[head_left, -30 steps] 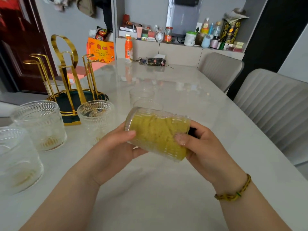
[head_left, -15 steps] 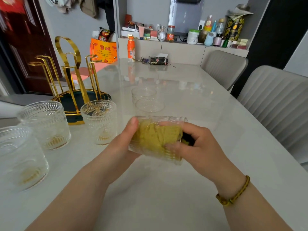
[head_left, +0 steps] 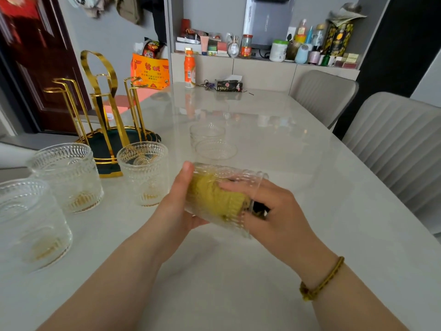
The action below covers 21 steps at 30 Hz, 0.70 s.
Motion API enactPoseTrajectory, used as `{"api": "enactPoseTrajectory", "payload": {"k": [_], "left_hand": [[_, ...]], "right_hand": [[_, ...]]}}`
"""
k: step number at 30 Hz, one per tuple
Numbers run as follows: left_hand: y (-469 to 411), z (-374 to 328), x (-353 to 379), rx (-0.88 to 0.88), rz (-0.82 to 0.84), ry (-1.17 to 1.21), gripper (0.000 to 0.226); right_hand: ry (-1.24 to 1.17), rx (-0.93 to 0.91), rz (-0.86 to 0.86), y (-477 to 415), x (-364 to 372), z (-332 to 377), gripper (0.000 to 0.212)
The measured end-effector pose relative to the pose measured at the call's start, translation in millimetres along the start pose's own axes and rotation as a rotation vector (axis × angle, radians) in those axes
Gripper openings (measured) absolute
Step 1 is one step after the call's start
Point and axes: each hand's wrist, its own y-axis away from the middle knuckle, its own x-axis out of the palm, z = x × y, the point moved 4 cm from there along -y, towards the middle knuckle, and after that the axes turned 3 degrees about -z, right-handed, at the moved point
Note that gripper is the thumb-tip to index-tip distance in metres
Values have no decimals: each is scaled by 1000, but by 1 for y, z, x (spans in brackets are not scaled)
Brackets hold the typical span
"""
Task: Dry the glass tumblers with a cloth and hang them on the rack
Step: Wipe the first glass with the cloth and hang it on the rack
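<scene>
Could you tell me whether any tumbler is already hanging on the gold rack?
No, all arms of the gold rack are bare; the nearest tumbler stands upright on the table next to it.

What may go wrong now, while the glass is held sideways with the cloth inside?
The tumbler, cloth inside, lies sideways between the left hand and right hand above the hard table; a slip may drop and crack it. An upright tumbler stands close beside the left wrist; a wide twist may knock it.
</scene>
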Motion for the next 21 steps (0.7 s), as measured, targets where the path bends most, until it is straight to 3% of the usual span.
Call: {"api": "enactPoseTrajectory", "payload": {"k": [4, 7, 10, 14, 15, 18, 21], "left_hand": [[5, -13, 4, 68, 196, 201, 73], [2, -15, -2, 104, 208, 170, 86], [-1, -11, -5, 91, 120, 85, 95], [2, -7, -2, 24, 74, 91, 62], [2, -6, -2, 2, 74, 82, 55], [4, -9, 2, 15, 179, 145, 72], [4, -15, 2, 30, 237, 303, 87]], "right_hand": [[-595, 501, -61, -1, -4, -13, 19], [-945, 626, -113, 0, -1, -21, 18], [-837, 568, -49, 1, 1, -20, 20], [-2, -21, -6, 4, 10, 1, 37], [113, -114, -15, 6, 14, 1, 38], [41, -61, -86, 5, 10, 3, 40], [-472, 356, -197, 0, 1, -7, 32]]}}
